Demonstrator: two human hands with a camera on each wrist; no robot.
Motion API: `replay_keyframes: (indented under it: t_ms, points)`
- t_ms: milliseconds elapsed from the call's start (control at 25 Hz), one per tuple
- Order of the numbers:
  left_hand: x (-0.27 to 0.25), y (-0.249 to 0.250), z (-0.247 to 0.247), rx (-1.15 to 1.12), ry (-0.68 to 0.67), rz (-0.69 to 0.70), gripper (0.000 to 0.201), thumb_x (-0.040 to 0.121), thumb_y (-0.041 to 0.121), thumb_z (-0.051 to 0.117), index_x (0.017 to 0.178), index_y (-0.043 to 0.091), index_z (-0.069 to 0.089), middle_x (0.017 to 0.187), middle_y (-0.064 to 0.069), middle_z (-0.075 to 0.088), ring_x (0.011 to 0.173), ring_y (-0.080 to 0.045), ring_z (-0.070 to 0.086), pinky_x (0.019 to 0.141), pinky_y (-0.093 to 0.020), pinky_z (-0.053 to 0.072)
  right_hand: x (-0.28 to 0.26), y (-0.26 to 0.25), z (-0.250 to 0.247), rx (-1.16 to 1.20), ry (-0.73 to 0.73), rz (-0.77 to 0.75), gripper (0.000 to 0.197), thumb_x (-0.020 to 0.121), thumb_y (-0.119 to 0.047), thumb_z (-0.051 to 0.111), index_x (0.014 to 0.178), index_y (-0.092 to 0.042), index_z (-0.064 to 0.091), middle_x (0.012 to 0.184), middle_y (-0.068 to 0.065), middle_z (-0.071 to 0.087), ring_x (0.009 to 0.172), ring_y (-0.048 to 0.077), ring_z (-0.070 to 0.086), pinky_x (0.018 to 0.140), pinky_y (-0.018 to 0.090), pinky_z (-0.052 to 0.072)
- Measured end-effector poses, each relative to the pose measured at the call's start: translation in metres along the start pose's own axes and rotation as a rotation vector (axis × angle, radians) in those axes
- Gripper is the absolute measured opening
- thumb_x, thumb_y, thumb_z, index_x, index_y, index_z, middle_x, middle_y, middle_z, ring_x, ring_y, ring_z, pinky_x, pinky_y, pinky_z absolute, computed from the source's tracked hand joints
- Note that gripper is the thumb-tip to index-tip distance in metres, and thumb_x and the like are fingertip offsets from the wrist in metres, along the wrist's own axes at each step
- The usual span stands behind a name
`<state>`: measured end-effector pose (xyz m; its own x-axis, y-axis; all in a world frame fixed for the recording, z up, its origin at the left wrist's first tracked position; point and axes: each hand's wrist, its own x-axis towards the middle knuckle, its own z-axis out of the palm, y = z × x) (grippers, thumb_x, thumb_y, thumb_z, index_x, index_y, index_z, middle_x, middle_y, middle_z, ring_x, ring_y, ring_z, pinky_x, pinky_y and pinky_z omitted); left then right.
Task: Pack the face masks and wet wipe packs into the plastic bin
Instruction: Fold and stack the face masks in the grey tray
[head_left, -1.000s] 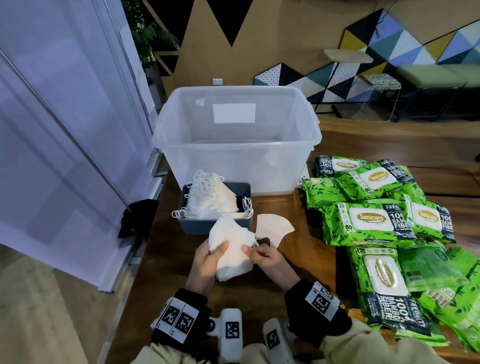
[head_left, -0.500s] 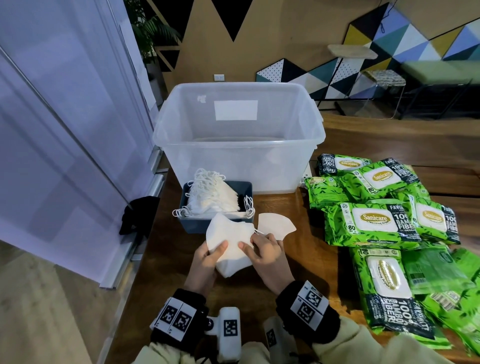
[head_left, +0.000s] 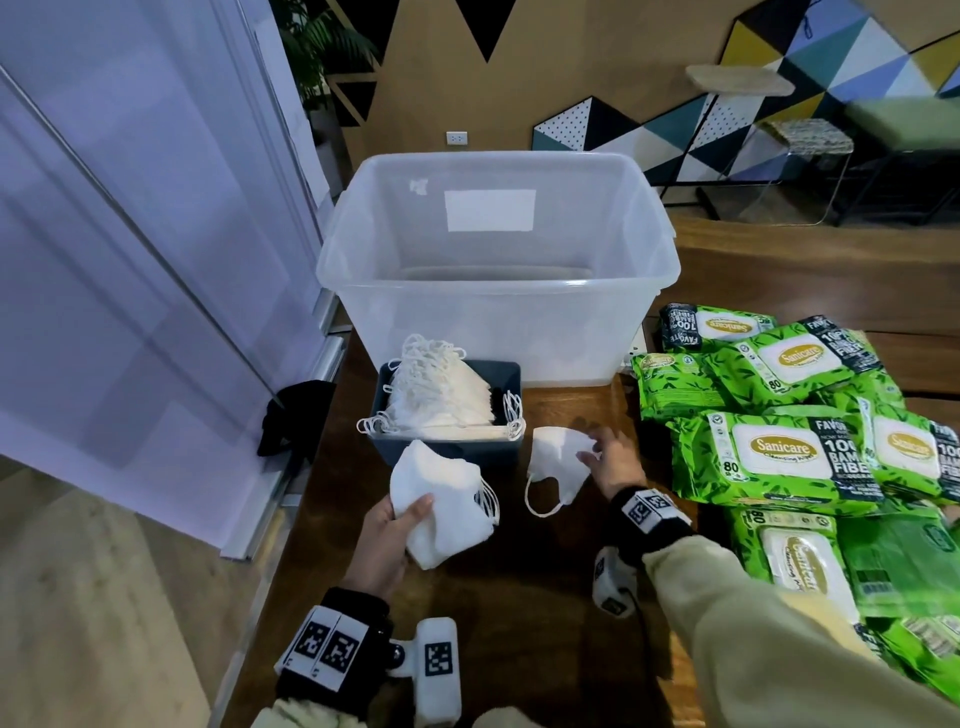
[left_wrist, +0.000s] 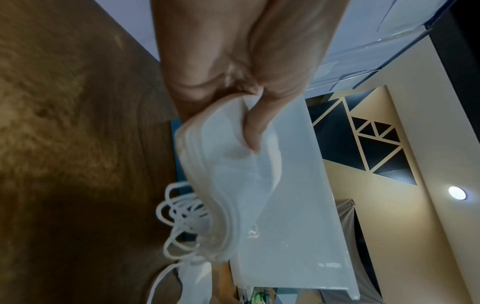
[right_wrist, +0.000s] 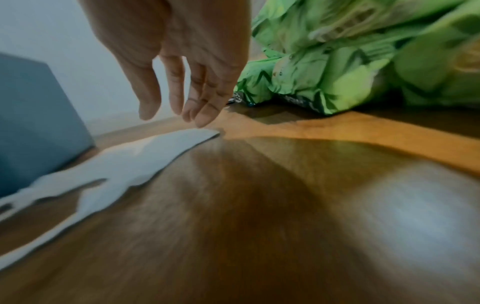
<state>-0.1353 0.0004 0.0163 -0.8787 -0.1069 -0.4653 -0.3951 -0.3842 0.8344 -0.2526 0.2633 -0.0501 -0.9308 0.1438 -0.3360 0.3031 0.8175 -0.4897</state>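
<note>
My left hand (head_left: 387, 535) grips a stack of white face masks (head_left: 441, 501) above the near part of the table, thumb on top (left_wrist: 253, 131), ear loops hanging (left_wrist: 182, 218). A single white mask (head_left: 558, 460) lies flat on the wood beside it. My right hand (head_left: 610, 457) hovers open at that mask's right edge, fingers (right_wrist: 200, 98) straight just above its tip (right_wrist: 200, 134). More masks (head_left: 441, 395) fill a small blue box (head_left: 452, 449). Behind it stands the clear plastic bin (head_left: 493, 332). Green wet wipe packs (head_left: 779, 452) are heaped at the right.
A pale partition wall (head_left: 130, 234) runs along the table's left edge, with a black cloth (head_left: 293, 415) at its foot. The wooden table (head_left: 519, 597) shows bare wood in front of me. The wipe heap (right_wrist: 350, 61) lies close to my right hand.
My right hand let go of the mask stack and moved right to the single mask on the table. My left hand now holds the stack alone, slightly lower.
</note>
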Motion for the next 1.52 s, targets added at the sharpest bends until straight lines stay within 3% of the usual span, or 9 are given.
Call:
replay_keyframes:
  t_ms: [200, 320, 400, 520, 880, 1080, 1240, 1440, 1520]
  points:
    - [-0.003, 0.001, 0.000, 0.003, -0.022, -0.036, 0.018, 0.092, 0.002, 0.049, 0.104, 0.005, 0.063, 0.095, -0.007, 0.074, 0.080, -0.016, 0.072, 0.062, -0.026, 0.057, 0.044, -0.015, 0.003, -0.327, -0.095, -0.002, 0.073, 0.082, -0.037, 0.067, 0.136, -0.002, 0.031, 0.143, 0.021, 0.029, 0.133, 0.036, 0.024, 0.109, 0.040, 0.027]
    - [-0.003, 0.000, -0.004, -0.024, -0.031, -0.022, 0.023, 0.085, 0.010, 0.062, 0.106, 0.004, 0.062, 0.094, -0.006, 0.075, 0.082, -0.016, 0.072, 0.063, -0.026, 0.057, 0.040, -0.017, 0.001, -0.297, -0.153, -0.019, 0.062, 0.082, -0.031, 0.068, 0.132, -0.006, 0.042, 0.137, 0.019, 0.043, 0.128, 0.034, 0.037, 0.103, 0.037, 0.035]
    - [-0.001, -0.001, -0.008, -0.036, -0.050, -0.023, 0.045, 0.066, 0.025, 0.081, 0.103, 0.005, 0.065, 0.096, -0.008, 0.074, 0.083, -0.017, 0.072, 0.063, -0.026, 0.057, 0.024, -0.016, -0.005, -0.063, -0.155, -0.045, 0.049, 0.079, -0.018, 0.071, 0.122, -0.010, 0.050, 0.120, 0.016, 0.058, 0.112, 0.031, 0.053, 0.085, 0.028, 0.042]
    - [0.000, 0.005, -0.007, 0.004, -0.046, -0.032, 0.016, 0.083, 0.009, 0.063, 0.099, 0.006, 0.064, 0.093, -0.005, 0.075, 0.079, -0.014, 0.072, 0.063, -0.025, 0.057, -0.026, -0.017, -0.024, 0.139, -0.134, -0.245, 0.029, 0.075, -0.007, 0.071, 0.096, -0.013, 0.052, 0.092, 0.006, 0.057, 0.087, 0.021, 0.052, 0.064, 0.023, 0.030]
    - [0.001, 0.001, 0.021, 0.103, -0.090, -0.054, 0.014, 0.093, 0.003, 0.048, 0.096, 0.007, 0.062, 0.082, -0.003, 0.072, 0.068, -0.011, 0.070, 0.056, -0.022, 0.056, -0.118, -0.067, -0.068, 0.225, -0.099, -0.590, 0.009, 0.085, -0.010, 0.064, 0.091, -0.015, 0.070, 0.087, -0.002, 0.070, 0.077, 0.009, 0.061, 0.073, 0.022, 0.045]
    - [-0.005, 0.013, 0.017, 0.239, -0.387, 0.030, 0.033, 0.081, 0.025, 0.068, 0.104, 0.002, 0.062, 0.084, 0.000, 0.075, 0.080, -0.013, 0.067, 0.067, -0.020, 0.052, -0.135, -0.098, -0.087, 0.034, -0.711, -0.778, 0.014, 0.082, -0.008, 0.068, 0.096, -0.006, 0.070, 0.092, 0.011, 0.069, 0.080, 0.011, 0.060, 0.075, 0.024, 0.043]
    - [-0.012, 0.008, 0.020, 0.385, -0.541, 0.113, 0.058, 0.054, 0.055, 0.079, 0.093, 0.014, 0.068, 0.084, 0.007, 0.073, 0.082, -0.001, 0.065, 0.074, -0.016, 0.049, -0.125, -0.113, -0.069, -0.165, -0.473, -0.858, 0.026, 0.078, -0.005, 0.068, 0.103, -0.010, 0.065, 0.100, 0.004, 0.062, 0.088, 0.009, 0.052, 0.075, 0.021, 0.037]
    - [-0.019, 0.007, 0.027, 0.307, -0.404, 0.019, 0.012, 0.092, 0.010, 0.052, 0.096, 0.004, 0.061, 0.069, 0.006, 0.073, 0.065, 0.000, 0.066, 0.061, -0.014, 0.050, -0.124, -0.119, -0.061, -0.028, -0.418, -0.717, 0.030, 0.074, -0.004, 0.073, 0.095, -0.014, 0.054, 0.094, -0.003, 0.056, 0.085, 0.012, 0.052, 0.063, 0.021, 0.036]
    - [-0.019, 0.009, 0.030, 0.306, -0.316, -0.064, 0.036, 0.102, 0.020, 0.031, 0.087, 0.007, 0.061, 0.068, 0.000, 0.073, 0.056, 0.000, 0.066, 0.053, -0.012, 0.049, -0.125, -0.119, -0.058, -0.006, -0.406, -0.699, 0.031, 0.073, -0.004, 0.074, 0.092, -0.017, 0.053, 0.094, -0.002, 0.056, 0.087, 0.012, 0.051, 0.063, 0.019, 0.036]
